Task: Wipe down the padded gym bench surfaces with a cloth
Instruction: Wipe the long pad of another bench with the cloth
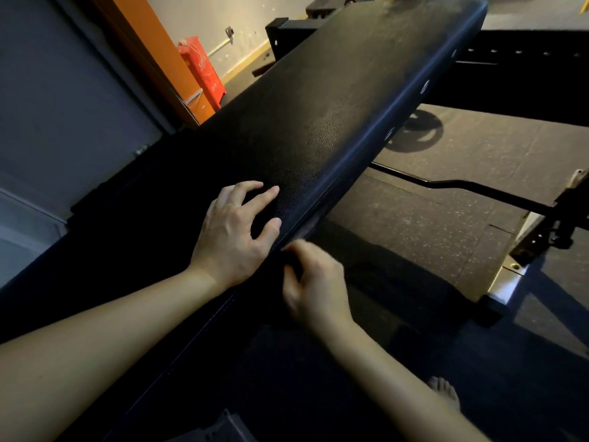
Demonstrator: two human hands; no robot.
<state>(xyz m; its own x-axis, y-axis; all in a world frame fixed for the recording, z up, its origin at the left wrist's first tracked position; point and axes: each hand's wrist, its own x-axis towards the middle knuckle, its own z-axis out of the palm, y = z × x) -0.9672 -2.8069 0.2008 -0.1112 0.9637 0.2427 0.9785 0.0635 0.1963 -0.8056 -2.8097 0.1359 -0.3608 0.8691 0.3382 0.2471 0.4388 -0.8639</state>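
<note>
On bench pad [318, 106] | left hand [232, 231] spread | right hand [315, 288] at edge (blurred, grip unclear)

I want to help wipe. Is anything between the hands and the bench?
Nothing visible is. The left hand rests on top of the bench, and the blurred right hand is at its side edge. I can't make out a cloth.

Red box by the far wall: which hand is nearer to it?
Left. The left hand rests on top of the bench pad, with the red box beyond it; the right hand is at the pad's side edge that faces away from the box, farther off.
</note>
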